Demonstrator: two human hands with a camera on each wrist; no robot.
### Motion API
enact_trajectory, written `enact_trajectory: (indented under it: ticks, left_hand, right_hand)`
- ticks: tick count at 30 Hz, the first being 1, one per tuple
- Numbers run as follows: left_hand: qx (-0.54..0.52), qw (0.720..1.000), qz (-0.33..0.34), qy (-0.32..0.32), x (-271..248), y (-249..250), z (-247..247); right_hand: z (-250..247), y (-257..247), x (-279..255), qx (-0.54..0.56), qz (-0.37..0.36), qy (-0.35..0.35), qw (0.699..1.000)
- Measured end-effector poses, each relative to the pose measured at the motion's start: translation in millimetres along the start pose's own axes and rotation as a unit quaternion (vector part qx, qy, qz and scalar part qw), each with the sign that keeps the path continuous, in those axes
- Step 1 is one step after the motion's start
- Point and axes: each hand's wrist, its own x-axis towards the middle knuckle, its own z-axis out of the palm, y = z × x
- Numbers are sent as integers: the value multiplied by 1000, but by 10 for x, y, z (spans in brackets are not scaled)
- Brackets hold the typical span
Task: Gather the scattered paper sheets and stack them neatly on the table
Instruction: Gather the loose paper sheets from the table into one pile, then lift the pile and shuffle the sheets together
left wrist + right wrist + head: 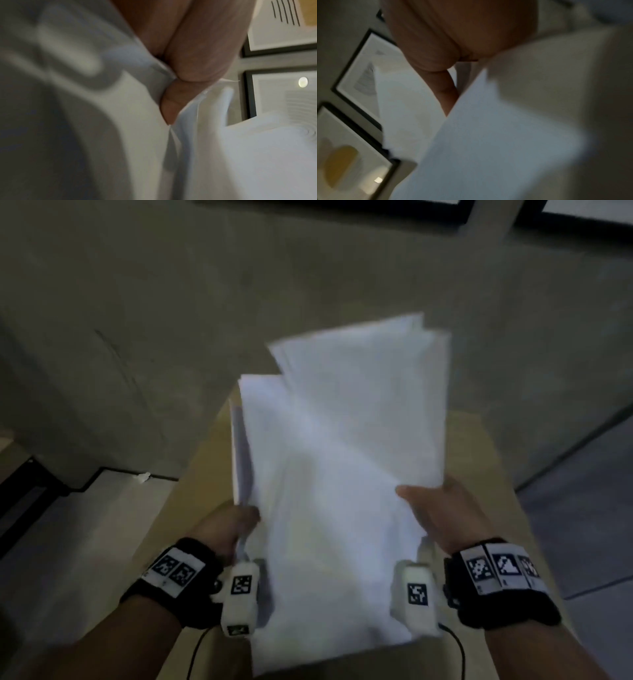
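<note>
A loose bundle of white paper sheets is held up over a light wooden table, its far corners fanned out of line. My left hand grips the bundle's left edge near the bottom, and in the left wrist view its thumb presses into the paper sheets. My right hand grips the right edge, thumb on top. In the right wrist view the fingers lie between the blurred paper sheets.
A grey concrete wall stands behind the table, with pale floor to the left and grey floor to the right. Framed pictures hang on the wall in the wrist views.
</note>
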Motion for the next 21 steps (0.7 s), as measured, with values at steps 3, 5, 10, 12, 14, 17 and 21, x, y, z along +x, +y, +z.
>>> enact_trajectory:
  ticks: [3, 5, 10, 12, 14, 17, 21]
  left_hand:
    - [-51, 996, -18, -66, -91, 143, 1]
    - [-50, 997, 1, -63, -67, 196, -24]
    - [15, 999, 28, -38, 59, 217, 150]
    - [25, 998, 34, -46, 92, 187, 216]
    - [38, 997, 39, -60, 110, 186, 320]
    - [37, 992, 42, -117, 161, 192, 486]
    - [49, 988, 0, -144, 448, 126, 573]
  right_hand:
    - [-135, 309, 89, -40, 28, 11, 999]
    - [-113, 375, 117, -10, 43, -16, 999]
    - [-20, 483, 317, 44, 83, -40, 995]
    - [17, 586, 371, 15, 131, -70, 989]
    - [-14, 685, 423, 6, 171, -85, 982]
    - [-129, 656, 383, 19, 179, -62, 982]
    - [-599, 804, 481, 136, 95, -12, 986]
